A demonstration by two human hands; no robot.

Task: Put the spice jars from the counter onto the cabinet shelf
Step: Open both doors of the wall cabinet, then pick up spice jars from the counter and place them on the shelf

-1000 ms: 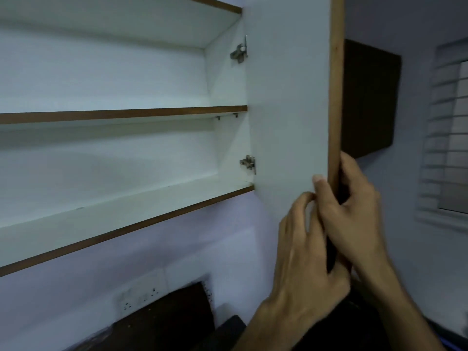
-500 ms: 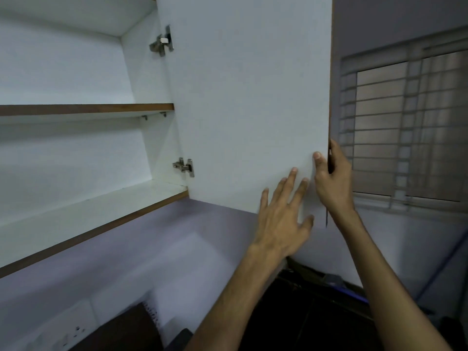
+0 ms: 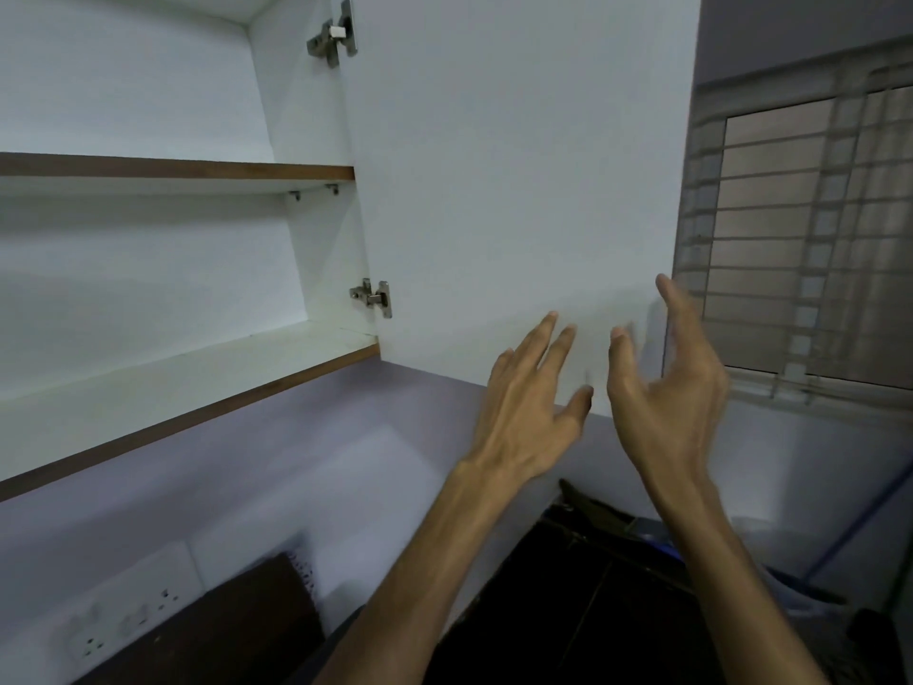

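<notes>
While the cabinet door [image 3: 518, 180] stands swung wide open, the left hand [image 3: 531, 412] reaches up in front of its lower edge, fingers straight and spread, holding nothing. The right hand [image 3: 667, 388] is raised just beside it by the door's outer edge, fingers loosely apart, blurred, gripping nothing. Inside the cabinet, the lower shelf [image 3: 163, 388] and upper shelf [image 3: 173, 168] show white boards. Spice jars are out of view.

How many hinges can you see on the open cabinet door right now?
2. An upper hinge sits near the top of the cabinet door, above the middle shelf; a lower hinge sits just above the bottom shelf. Any others above the frame are hidden.
</notes>
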